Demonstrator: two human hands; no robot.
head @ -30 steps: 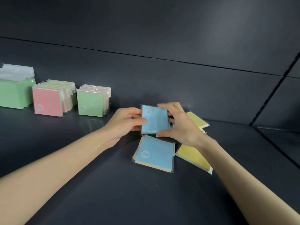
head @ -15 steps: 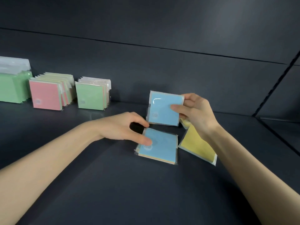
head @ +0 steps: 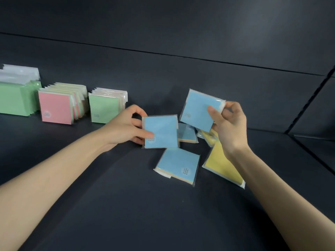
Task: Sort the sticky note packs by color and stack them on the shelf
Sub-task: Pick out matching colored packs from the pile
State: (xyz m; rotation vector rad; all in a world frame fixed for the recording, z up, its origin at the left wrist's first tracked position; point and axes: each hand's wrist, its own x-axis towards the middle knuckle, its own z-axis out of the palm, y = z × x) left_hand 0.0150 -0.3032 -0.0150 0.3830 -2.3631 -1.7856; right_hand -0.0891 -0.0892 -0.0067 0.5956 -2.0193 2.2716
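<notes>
Two blue packs now hang over the shelf [head: 112, 211], not one: the left hand [head: 123, 127] has just lifted the left pack [head: 163, 131], thumb and fingers clamped on it; the right hand [head: 230, 127] pinches the right pack [head: 195, 107]. Blues are being gathered, likely; a third blue [head: 179, 165] lies below.

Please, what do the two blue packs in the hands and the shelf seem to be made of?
Left pack, in the left hand, and right pack, in the right hand: likely paper pads in clear glossy film; glare and loose film edges show it. Shelf: dark matte sheet, perhaps painted metal; unclear.
</notes>
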